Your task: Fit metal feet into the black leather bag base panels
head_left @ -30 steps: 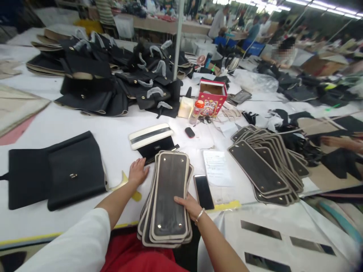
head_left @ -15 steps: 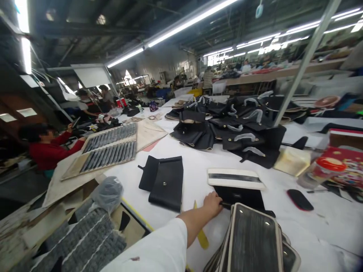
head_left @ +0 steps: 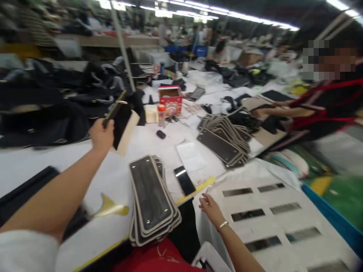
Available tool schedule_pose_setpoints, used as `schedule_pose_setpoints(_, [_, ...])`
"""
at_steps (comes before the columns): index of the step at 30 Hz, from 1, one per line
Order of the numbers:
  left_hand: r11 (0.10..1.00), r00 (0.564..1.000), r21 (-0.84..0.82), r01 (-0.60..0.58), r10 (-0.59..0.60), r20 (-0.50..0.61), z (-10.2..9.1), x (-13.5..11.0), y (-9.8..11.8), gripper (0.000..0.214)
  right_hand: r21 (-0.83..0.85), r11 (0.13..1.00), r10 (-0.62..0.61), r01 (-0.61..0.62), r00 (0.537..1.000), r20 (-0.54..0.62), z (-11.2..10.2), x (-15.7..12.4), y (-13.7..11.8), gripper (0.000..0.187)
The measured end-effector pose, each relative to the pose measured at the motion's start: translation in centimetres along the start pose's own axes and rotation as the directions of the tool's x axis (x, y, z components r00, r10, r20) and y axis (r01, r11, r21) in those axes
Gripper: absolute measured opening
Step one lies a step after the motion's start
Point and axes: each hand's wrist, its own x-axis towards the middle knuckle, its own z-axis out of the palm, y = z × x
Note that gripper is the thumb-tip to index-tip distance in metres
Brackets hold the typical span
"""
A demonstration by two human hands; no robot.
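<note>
My left hand point(head_left: 101, 136) is raised above the white table point(head_left: 113, 177) and closed on a black bag panel point(head_left: 121, 120) with a cream backing, lifted and tilted. A stack of dark, cream-edged base panels point(head_left: 150, 198) lies in front of me at the table's near edge. My right hand point(head_left: 210, 206) hovers low to the right of that stack, near the table's edge, fingers loosely apart and holding nothing. A black phone point(head_left: 184, 180) lies between the stack and my right hand.
A second fanned stack of base panels point(head_left: 224, 141) lies to the right, with a co-worker's arm point(head_left: 283, 112) beyond it. A red box point(head_left: 171, 100), a small bottle point(head_left: 161, 114) and a paper sheet point(head_left: 190, 156) sit mid-table. Black bag pieces point(head_left: 42, 109) pile at left. A white slotted board point(head_left: 272, 223) lies lower right.
My left hand has taken the black panel off the table and lifted it. My head swung back to the right. My right hand has left the stack.
</note>
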Motion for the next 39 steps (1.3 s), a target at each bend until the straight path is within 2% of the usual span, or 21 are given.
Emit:
schedule_pose_setpoints(2, [0.992,0.972,-0.129,-0.011,-0.019,-0.232,1.2,1.1,3.6,0.053,-0.015,1.000,0.022,-0.023,0.998,-0.062,-1.6,-1.2,2.6,0.060])
schedule_pose_setpoints(4, [0.977,0.944,-0.186,-0.107,0.041,-0.327,1.7,0.5,6.2,0.044,-0.051,0.998,0.021,-0.027,0.993,-0.115,-3.0,-2.9,5.5,0.053])
schedule_pose_setpoints(7, [0.927,0.900,-0.202,-0.316,0.226,-0.373,3.5,-2.4,9.9,0.040,-0.095,0.994,0.033,-0.048,0.988,-0.153,-4.5,-5.7,9.2,0.047])
schedule_pose_setpoints(9, [0.870,0.874,-0.228,-0.437,0.351,-0.336,6.7,-4.9,12.7,0.039,-0.126,0.989,0.060,-0.081,0.985,-0.161,-5.2,-7.3,10.9,0.045])
schedule_pose_setpoints(10, [0.847,0.874,-0.242,-0.473,0.417,-0.248,8.8,-6.2,14.2,0.038,-0.151,0.984,0.072,-0.097,0.984,-0.163,-5.4,-8.0,11.5,0.043])
schedule_pose_setpoints(12, [0.824,0.832,-0.242,-0.513,0.546,0.097,13.2,-9.2,17.0,0.035,-0.211,0.969,0.089,-0.124,0.982,-0.168,-5.6,-9.3,12.5,0.040])
schedule_pose_setpoints(13, [0.836,0.786,-0.217,-0.504,0.548,0.286,15.3,-10.7,18.1,0.039,-0.244,0.961,0.093,-0.133,0.981,-0.168,-5.6,-9.8,12.8,0.039])
schedule_pose_setpoints(14, [0.842,0.720,-0.184,-0.507,0.531,0.448,17.1,-12.3,19.1,0.042,-0.269,0.953,0.097,-0.141,0.981,-0.169,-5.5,-10.4,13.1,0.039])
schedule_pose_setpoints(16, [0.833,0.649,-0.174,-0.524,0.524,0.551,19.5,-15.0,20.3,0.044,-0.290,0.944,0.115,-0.160,0.979,-0.166,-5.4,-11.4,13.7,0.040])
schedule_pose_setpoints(17, [0.828,0.629,-0.173,-0.534,0.525,0.573,20.1,-16.1,20.5,0.045,-0.292,0.942,0.125,-0.168,0.979,-0.161,-5.4,-11.9,14.0,0.041])
schedule_pose_setpoints(20, [0.814,0.601,-0.167,-0.556,0.532,0.596,20.4,-17.9,20.7,0.044,-0.301,0.938,0.135,-0.175,0.980,-0.148,-5.6,-13.0,15.0,0.041])
schedule_pose_setpoints(26, [0.812,0.547,-0.120,-0.571,0.486,0.682,19.3,-17.7,20.5,0.033,-0.329,0.922,0.155,-0.203,0.974,-0.166,-6.6,-14.2,16.1,0.038])
schedule_pose_setpoints(29, [0.800,0.501,-0.130,-0.586,0.484,0.718,18.5,-18.2,20.5,0.032,-0.350,0.919,0.129,-0.183,0.976,-0.174,-6.8,-14.7,16.1,0.039])
schedule_pose_setpoints(31, [0.775,0.448,-0.169,-0.609,0.512,0.733,17.6,-19.5,20.4,0.032,-0.374,0.912,0.109,-0.167,0.979,-0.172,-6.8,-15.1,16.3,0.042])
schedule_pose_setpoints(33, [0.735,0.370,-0.239,-0.635,0.561,0.741,16.4,-21.6,20.1,0.032,-0.401,0.901,0.100,-0.166,0.979,-0.180,-6.9,-15.4,17.1,0.045])
schedule_pose_setpoints(34, [0.704,0.313,-0.290,-0.649,0.594,0.742,15.7,-22.9,19.9,0.032,-0.412,0.894,0.106,-0.178,0.976,-0.191,-7.0,-15.7,17.8,0.047])
schedule_pose_setpoints(37, [0.572,0.088,-0.468,-0.674,0.691,0.717,14.0,-26.9,19.3,0.031,-0.424,0.862,0.187,-0.279,0.951,-0.246,-7.7,-16.6,20.7,0.049])
schedule_pose_setpoints(39, [0.499,-0.025,-0.565,-0.658,0.735,0.678,13.2,-29.2,19.1,0.028,-0.498,0.811,0.199,-0.308,0.945,-0.261,-8.1,-17.4,22.7,0.042])
